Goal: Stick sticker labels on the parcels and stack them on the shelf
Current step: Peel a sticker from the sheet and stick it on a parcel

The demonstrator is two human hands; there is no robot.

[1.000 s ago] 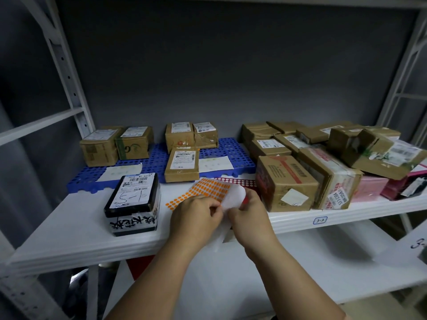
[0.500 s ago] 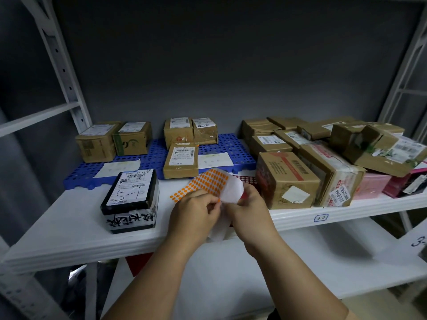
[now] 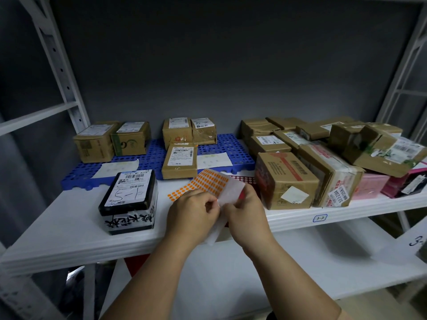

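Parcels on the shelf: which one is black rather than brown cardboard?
The black parcel at front left, left of the left hand, with "5-1" handwritten on its white label.

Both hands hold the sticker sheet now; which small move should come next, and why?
Probably peel one sticker free: the left hand and right hand pinch the white sticker sheet at its edge, and the black parcel lies close by.

Matt cardboard parcels (image 3: pixel 286 180); perforated blue plastic mat (image 3: pixel 221 146); smooth white shelf (image 3: pixel 57 222).

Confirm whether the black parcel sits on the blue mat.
No, the black parcel stands on the bare white shelf, in front of the blue mat.
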